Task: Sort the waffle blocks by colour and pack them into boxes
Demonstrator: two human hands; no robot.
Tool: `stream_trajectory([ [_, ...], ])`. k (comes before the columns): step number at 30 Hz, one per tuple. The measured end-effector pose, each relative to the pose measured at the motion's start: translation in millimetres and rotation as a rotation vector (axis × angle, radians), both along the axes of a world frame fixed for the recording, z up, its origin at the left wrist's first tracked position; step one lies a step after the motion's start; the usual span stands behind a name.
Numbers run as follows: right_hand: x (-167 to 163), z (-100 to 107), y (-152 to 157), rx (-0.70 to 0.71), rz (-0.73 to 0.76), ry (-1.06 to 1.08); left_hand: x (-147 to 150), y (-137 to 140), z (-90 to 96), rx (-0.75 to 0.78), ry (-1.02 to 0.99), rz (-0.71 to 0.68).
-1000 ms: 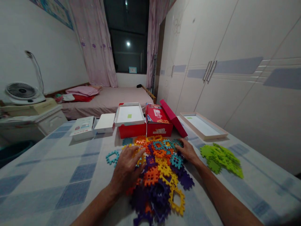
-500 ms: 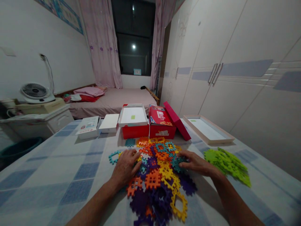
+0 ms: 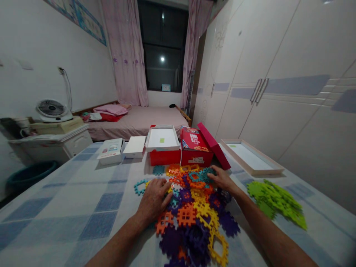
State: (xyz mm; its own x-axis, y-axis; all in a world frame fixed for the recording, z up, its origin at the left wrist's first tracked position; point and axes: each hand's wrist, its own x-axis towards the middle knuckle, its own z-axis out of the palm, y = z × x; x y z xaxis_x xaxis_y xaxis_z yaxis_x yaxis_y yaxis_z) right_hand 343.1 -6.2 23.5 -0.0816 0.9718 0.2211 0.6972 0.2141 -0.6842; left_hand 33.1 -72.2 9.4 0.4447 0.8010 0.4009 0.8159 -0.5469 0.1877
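Observation:
A heap of interlocking plastic toy pieces in orange, yellow, purple and teal lies in front of me. My right hand (image 3: 221, 178) pinches a teal toothed piece (image 3: 206, 173) at the far right part of the heap. On the heap's left side rests my left hand (image 3: 153, 196), its thumb apart from the fingers and partly covering some pieces. Just beyond its fingers is a teal frame piece (image 3: 139, 187). An orange lattice piece (image 3: 186, 216) and a yellow diamond-holed piece (image 3: 218, 246) lie nearer to me, beside dark purple pieces (image 3: 197, 237).
A pile of green pieces (image 3: 278, 202) sits to the right. Along the back stand a red box (image 3: 197, 146) with a leaning lid (image 3: 214, 146), a white tray on another red box (image 3: 165, 157), two white boxes and a shallow tray (image 3: 254, 157). A checked cloth (image 3: 69, 193) covers the table.
My right hand has moved away from me with the teal piece, toward the red box. My left hand stays on the heap. The whole view has shifted slightly.

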Motion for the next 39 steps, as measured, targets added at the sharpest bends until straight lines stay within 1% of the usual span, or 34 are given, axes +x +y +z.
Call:
stream_trajectory([
  [3,0,-3,-6,0.046,-0.029,0.005,1,0,1.6,-0.002,0.003,0.005],
  [5,3,0,-10,0.053,-0.027,0.061,2,0,2.4,0.000,0.004,0.008],
  [7,7,7,-13,-0.006,-0.002,0.139,2,-1,2.9,0.000,0.005,0.011],
  [10,10,20,-16,-0.156,0.002,0.335,1,-2,3.1,-0.007,0.004,0.015],
  [12,6,28,-18,-0.232,-0.013,0.518,1,-2,3.0,-0.008,0.005,0.017],
  [14,-4,31,-19,-0.289,0.008,0.606,1,-2,2.7,-0.005,0.006,0.016],
  [15,-11,31,-19,-0.301,0.038,0.574,1,-2,2.5,-0.003,0.006,0.016],
  [17,-27,27,-19,-0.286,0.094,0.435,1,-1,2.1,-0.004,0.007,0.013],
  [19,-42,20,-19,-0.216,0.112,0.274,1,0,1.7,-0.007,0.011,0.007],
  [22,-55,13,-20,-0.088,0.060,0.112,1,1,1.3,-0.005,0.014,0.003],
  [24,-60,12,-23,0.013,0.018,0.031,1,1,1.2,-0.001,0.011,0.005],
  [26,-62,15,-30,0.079,-0.008,0.002,0,1,0.9,0.001,0.008,0.006],
  [27,-62,18,-34,0.089,-0.008,0.017,0,1,0.7,0.002,0.008,0.003],
  [29,-60,26,-44,0.068,0.008,0.141,-1,1,-0.5,0.010,0.002,-0.004],
  [31,-48,34,-54,0.067,-0.009,0.311,-2,3,-2.6,0.023,-0.006,-0.010],
  [33,-20,42,-63,0.112,-0.095,0.427,-4,5,-5.4,0.035,-0.014,-0.012],
  [35,25,46,-71,0.174,-0.267,0.448,-5,8,-8.1,0.046,-0.020,-0.017],
  [37,83,45,-81,0.230,-0.521,0.389,-7,9,-9.9,0.053,-0.027,-0.031],
  [39,144,42,-93,0.339,-0.752,0.322,-7,10,-10.7,0.053,-0.035,-0.041],
])
